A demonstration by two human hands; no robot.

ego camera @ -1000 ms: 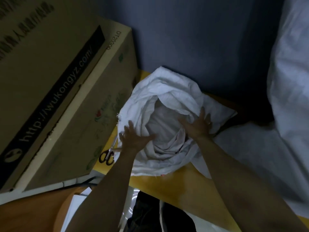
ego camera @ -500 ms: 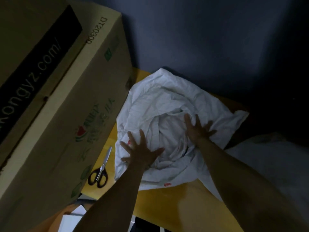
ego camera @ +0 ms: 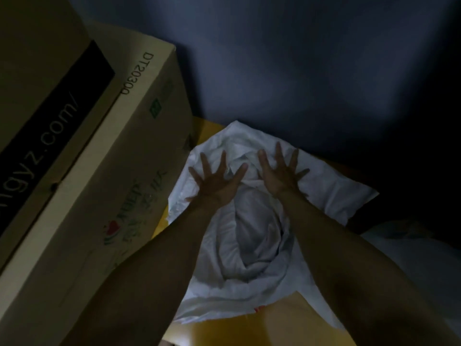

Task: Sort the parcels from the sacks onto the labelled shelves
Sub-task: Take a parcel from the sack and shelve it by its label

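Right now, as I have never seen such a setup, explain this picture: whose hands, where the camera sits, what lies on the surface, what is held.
No machine here: a person works bare-handed, and one camera worn on the head looks down over both forearms. The left hand and the right hand lie with fingers spread flat on a crumpled white sack, which rests on a yellow surface. Neither hand grips anything. A large printed cardboard box stands at the left, beside the sack. No parcel shows.
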